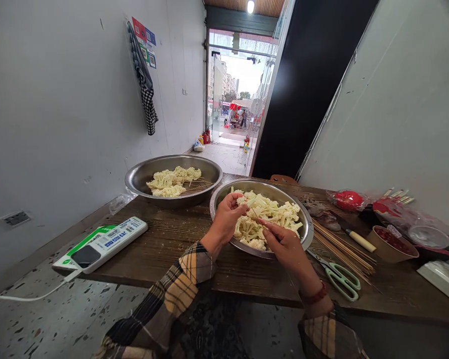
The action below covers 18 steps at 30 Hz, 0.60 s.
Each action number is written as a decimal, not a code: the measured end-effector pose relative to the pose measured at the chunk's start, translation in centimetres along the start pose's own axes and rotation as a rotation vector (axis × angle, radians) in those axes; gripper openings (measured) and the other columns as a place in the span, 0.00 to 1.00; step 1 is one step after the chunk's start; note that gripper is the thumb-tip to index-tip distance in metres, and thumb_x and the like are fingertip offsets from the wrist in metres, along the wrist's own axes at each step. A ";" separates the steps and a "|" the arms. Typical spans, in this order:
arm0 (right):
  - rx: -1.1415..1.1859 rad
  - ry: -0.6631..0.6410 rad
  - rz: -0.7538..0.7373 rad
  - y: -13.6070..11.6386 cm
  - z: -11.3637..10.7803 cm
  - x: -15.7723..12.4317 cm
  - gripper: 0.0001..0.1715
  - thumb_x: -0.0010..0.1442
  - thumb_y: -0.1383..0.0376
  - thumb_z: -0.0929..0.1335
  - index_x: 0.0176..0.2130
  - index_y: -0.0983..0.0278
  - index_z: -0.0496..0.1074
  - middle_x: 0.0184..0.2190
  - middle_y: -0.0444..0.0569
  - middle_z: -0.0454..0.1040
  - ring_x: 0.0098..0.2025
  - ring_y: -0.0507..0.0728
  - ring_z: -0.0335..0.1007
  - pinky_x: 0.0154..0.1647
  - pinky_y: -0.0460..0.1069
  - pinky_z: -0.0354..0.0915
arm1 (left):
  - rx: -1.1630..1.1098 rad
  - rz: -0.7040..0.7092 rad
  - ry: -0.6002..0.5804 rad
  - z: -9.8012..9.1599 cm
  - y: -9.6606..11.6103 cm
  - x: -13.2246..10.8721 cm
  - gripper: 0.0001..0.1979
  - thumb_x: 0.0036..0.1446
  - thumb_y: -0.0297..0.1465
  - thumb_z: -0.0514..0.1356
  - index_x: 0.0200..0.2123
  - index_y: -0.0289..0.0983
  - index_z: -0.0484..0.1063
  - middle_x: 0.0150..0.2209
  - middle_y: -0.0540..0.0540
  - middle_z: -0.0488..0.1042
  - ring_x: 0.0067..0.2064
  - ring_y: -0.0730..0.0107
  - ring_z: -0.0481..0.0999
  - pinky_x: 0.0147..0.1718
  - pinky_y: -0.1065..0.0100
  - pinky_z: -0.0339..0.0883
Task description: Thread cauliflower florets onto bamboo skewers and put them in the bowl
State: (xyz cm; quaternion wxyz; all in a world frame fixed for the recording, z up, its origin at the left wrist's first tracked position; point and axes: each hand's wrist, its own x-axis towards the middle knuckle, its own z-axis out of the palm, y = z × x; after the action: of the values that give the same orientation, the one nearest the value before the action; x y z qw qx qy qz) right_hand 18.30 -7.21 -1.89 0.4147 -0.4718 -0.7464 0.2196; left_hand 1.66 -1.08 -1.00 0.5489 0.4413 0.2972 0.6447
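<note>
My left hand (227,219) is closed on a small cauliflower floret (244,200) above the right-hand metal basin (309,230). In my right hand (282,240), the fingers pinch a thin wooden skewer (255,215) that slants up toward that floret. Whether its tip is inside the floret I cannot tell. Loose cauliflower pieces (284,213) fill much of this basin under both hands. To the left, a second metal basin (134,180) holds cauliflower (168,182) with skewers sticking out toward the right.
Right of the basin lie a bundle of skewers (344,244), green-handled scissors (344,280) and a knife with a wooden handle (361,240). Beyond them stands a paper bowl of red contents (392,242). A white device with a cable (115,242) rests at the table's left end.
</note>
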 end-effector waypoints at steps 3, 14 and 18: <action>0.037 -0.018 0.004 0.1 0.0 -0.1 0.24 0.64 0.59 0.61 0.55 0.64 0.70 0.39 0.49 0.80 0.40 0.59 0.76 0.40 0.52 0.71 | -0.008 0.001 0.013 0.0 -0.1 0.1 0.16 0.40 0.26 0.65 0.35 0.35 0.67 0.29 0.52 0.69 0.28 0.78 0.69 0.28 0.73 0.61; 0.084 0.042 -0.037 0.6 0.3 0.0 0.22 0.62 0.58 0.63 0.52 0.62 0.73 0.51 0.51 0.74 0.53 0.62 0.70 0.55 0.58 0.65 | -0.038 -0.082 -0.063 0.2 0.4 -0.1 0.13 0.38 0.25 0.67 0.29 0.34 0.68 0.25 0.52 0.69 0.25 0.79 0.68 0.25 0.74 0.58; 0.102 0.055 -0.015 0.5 0.3 0.0 0.22 0.62 0.58 0.64 0.52 0.62 0.73 0.51 0.51 0.74 0.53 0.62 0.71 0.55 0.58 0.65 | -0.048 -0.104 -0.083 0.2 0.3 0.0 0.13 0.38 0.26 0.67 0.28 0.33 0.68 0.24 0.52 0.69 0.25 0.79 0.68 0.25 0.74 0.58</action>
State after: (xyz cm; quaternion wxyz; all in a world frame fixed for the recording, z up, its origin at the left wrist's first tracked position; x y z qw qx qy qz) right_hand 18.33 -7.02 -2.37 0.4601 -0.4504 -0.7262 0.2412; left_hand 1.73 -1.21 -0.67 0.6039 0.4384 0.2813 0.6033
